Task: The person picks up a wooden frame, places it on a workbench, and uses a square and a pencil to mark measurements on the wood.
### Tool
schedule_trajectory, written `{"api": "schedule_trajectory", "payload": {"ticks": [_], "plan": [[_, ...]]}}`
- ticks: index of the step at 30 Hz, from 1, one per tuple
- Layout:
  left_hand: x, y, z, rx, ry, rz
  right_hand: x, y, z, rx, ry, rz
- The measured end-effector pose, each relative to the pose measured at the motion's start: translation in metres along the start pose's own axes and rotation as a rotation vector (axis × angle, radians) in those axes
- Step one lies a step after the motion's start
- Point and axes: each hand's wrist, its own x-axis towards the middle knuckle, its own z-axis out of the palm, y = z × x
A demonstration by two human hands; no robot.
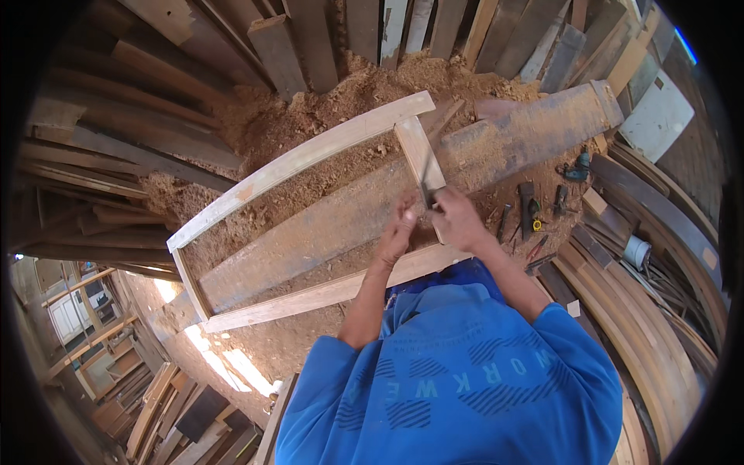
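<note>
A pale wooden frame (298, 157) lies across a broad, dusty plank (310, 225), with a crosspiece (415, 147) near its right end. Both my hands meet at that crosspiece, close to the frame's near rail (302, 301). My right hand (459, 219) is closed around a thin, dark piece beside the wood; its kind is too small to tell. Just left of it, my left hand (398, 227) has its fingers drawn together close to the same spot. Whatever it pinches, if anything, is hidden.
Right of the frame lie a green-and-black power drill (577, 167), several hand tools and a small yellow round item (536, 225). Curved timber strips (620, 310) are stacked at the right. Boards (279, 54) lean at the back above heaped wood shavings (287, 124).
</note>
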Motion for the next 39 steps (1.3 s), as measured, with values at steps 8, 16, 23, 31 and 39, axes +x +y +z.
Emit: {"api": "schedule_trajectory", "payload": {"ticks": [8, 16, 23, 31, 39], "plan": [[-0.012, 0.017, -0.028, 0.49, 0.061, -0.095, -0.006, -0.001, 0.003, 0.246, -0.038, -0.055], [-0.012, -0.063, -0.035, 0.636, -0.138, -0.467, -0.066, 0.147, 0.062, 0.005, -0.039, 0.258], [0.012, -0.073, 0.007, 0.504, -0.012, -0.616, -0.048, 0.109, 0.071, -0.18, -0.075, 0.526], [0.011, -0.111, 0.038, -0.235, 0.477, -0.49, -0.042, 0.102, 0.063, -0.206, -0.107, 0.522], [0.005, -0.117, 0.044, -0.191, 0.357, -0.297, -0.038, 0.1, 0.066, -0.226, -0.138, 0.507]]}}
